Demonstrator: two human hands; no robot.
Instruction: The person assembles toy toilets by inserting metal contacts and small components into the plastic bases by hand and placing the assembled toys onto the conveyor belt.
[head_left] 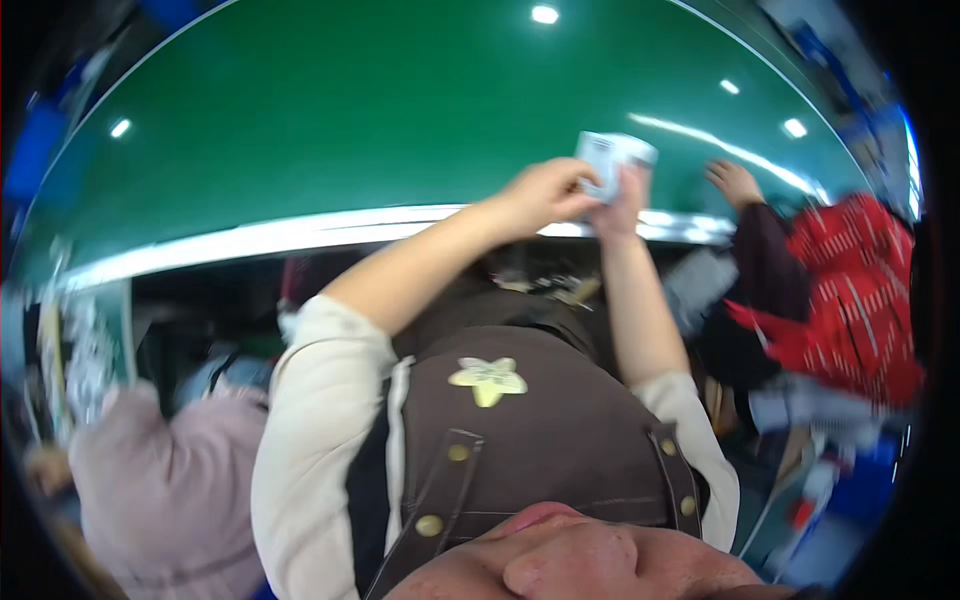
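Over the near edge of the green work surface (330, 130) I hold a small white carton (598, 152) with both hands. Its near faces carry faint grey print, blurred by motion. My left hand (556, 190) pinches the carton's lower left side between thumb and fingers. My right hand (624, 200) grips it from the lower right, its fingers partly hidden behind the box. I cannot see what, if anything, is inside the carton.
A pale metal rail (260, 236) runs along the near edge of the green surface. To my right, a co-worker in a red patterned garment (850, 300) rests a hand (735, 183) on the surface. Another person in a pink top (175, 480) is at my left.
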